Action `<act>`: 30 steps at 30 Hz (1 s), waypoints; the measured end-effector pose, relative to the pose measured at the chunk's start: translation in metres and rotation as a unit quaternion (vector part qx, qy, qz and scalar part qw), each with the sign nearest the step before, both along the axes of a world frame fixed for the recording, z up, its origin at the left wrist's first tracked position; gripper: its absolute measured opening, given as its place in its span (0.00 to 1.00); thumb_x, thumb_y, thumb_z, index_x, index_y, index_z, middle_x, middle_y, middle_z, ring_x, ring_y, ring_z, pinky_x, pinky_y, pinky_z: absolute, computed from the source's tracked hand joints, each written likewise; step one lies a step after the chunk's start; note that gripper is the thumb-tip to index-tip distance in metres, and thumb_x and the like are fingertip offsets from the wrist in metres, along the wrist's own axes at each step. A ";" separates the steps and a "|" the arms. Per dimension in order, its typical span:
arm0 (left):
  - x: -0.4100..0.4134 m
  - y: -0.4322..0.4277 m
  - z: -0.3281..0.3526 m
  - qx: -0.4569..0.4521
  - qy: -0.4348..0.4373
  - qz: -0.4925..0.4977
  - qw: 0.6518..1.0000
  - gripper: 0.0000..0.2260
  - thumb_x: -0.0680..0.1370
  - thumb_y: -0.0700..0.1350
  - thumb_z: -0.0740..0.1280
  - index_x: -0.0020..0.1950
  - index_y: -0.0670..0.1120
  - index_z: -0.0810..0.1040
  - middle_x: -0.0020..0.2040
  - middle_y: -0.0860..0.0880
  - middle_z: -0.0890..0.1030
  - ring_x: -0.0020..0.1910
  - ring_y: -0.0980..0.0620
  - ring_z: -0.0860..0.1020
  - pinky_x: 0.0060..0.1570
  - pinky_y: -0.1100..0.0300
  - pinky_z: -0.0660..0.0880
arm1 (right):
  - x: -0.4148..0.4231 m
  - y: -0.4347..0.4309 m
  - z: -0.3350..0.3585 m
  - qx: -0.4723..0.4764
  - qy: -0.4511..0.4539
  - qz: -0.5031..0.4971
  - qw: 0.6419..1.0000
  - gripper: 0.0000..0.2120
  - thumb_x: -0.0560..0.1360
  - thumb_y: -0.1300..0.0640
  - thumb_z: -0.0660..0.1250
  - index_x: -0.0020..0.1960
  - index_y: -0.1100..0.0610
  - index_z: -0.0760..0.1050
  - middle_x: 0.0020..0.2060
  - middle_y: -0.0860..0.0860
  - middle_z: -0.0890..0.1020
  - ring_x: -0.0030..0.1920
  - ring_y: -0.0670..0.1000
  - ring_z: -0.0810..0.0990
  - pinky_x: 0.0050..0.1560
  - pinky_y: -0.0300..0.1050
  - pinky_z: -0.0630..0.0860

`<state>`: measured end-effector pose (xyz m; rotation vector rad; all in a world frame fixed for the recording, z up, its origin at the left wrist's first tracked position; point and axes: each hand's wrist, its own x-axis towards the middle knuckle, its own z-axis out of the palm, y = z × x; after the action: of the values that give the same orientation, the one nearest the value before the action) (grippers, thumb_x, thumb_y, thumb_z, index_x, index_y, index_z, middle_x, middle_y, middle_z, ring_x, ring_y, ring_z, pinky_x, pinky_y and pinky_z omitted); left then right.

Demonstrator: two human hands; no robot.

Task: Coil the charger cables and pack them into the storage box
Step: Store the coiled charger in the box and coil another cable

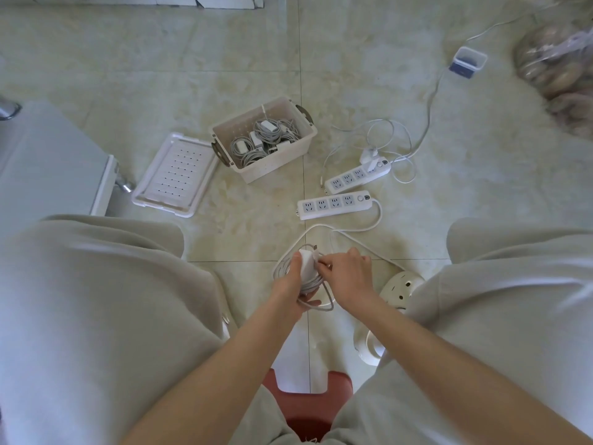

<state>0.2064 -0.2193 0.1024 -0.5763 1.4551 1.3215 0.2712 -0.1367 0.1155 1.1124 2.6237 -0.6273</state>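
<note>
**We wrap a charger cable with both hands**

We look down at a pale tile floor (160, 75). Our grey trousers (96, 300) fill the left and right sides of the frame.

The open storage box (279, 160) sits just above the middle, well apart from our hands. Coiled charger cables (256, 146) already lie inside it. Its lid (175, 175) lies flat on the floor just to the left of it.

To the right of the box lie the upper power strip (357, 175) and the lower power strip (333, 205). A plugged-in charger (369, 155) sits in the upper one, with its cable loose on the floor.

Low in the middle, our left hand (290, 284) holds a white charger brick (307, 264) with its grey cable (313, 285) looped round. Our right hand (348, 277) is close beside it and pinches the cable next to the brick.
</note>
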 end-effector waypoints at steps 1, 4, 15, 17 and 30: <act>-0.001 0.001 0.001 -0.001 0.014 -0.009 1.000 0.18 0.79 0.56 0.62 0.56 0.42 0.73 0.40 0.45 0.77 0.35 0.50 0.77 0.36 0.52 0.77 | -0.001 0.000 0.000 0.005 -0.012 0.001 1.000 0.16 0.80 0.47 0.54 0.47 0.47 0.81 0.41 0.49 0.81 0.52 0.53 0.71 0.52 0.48 0.63; -0.003 0.002 0.002 0.006 0.028 -0.017 0.999 0.20 0.79 0.56 0.62 0.59 0.40 0.73 0.40 0.45 0.77 0.34 0.50 0.77 0.32 0.54 0.76 | -0.003 0.003 -0.001 0.014 -0.009 -0.012 1.000 0.18 0.80 0.47 0.54 0.43 0.49 0.81 0.37 0.48 0.79 0.51 0.53 0.69 0.53 0.49 0.63; -0.010 0.001 -0.005 -0.026 0.074 -0.039 0.996 0.21 0.78 0.55 0.65 0.59 0.39 0.73 0.44 0.43 0.79 0.36 0.46 0.79 0.35 0.53 0.78 | -0.006 0.002 -0.004 -0.033 0.264 -0.049 0.963 0.04 0.75 0.59 0.65 0.45 0.57 0.78 0.43 0.50 0.72 0.47 0.51 0.71 0.49 0.40 0.67; -0.010 -0.002 -0.010 -0.046 0.079 -0.047 0.995 0.22 0.77 0.56 0.65 0.60 0.39 0.73 0.43 0.45 0.78 0.36 0.48 0.77 0.35 0.55 0.77 | -0.009 -0.005 0.008 -0.169 0.315 -0.119 0.926 0.04 0.79 0.60 0.59 0.45 0.56 0.70 0.43 0.50 0.76 0.44 0.47 0.75 0.45 0.34 0.68; -0.036 -0.002 0.006 0.069 0.082 0.120 0.987 0.20 0.80 0.54 0.62 0.62 0.39 0.70 0.50 0.39 0.75 0.40 0.45 0.78 0.39 0.50 0.82 | -0.008 0.000 0.023 -0.179 0.318 -0.224 0.904 0.06 0.79 0.60 0.57 0.43 0.56 0.67 0.31 0.49 0.73 0.33 0.51 0.70 0.38 0.47 0.71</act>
<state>0.1707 -0.2214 0.1088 -0.5765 1.4445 1.6792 0.2633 -0.1364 0.1384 1.5978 2.5325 -1.7514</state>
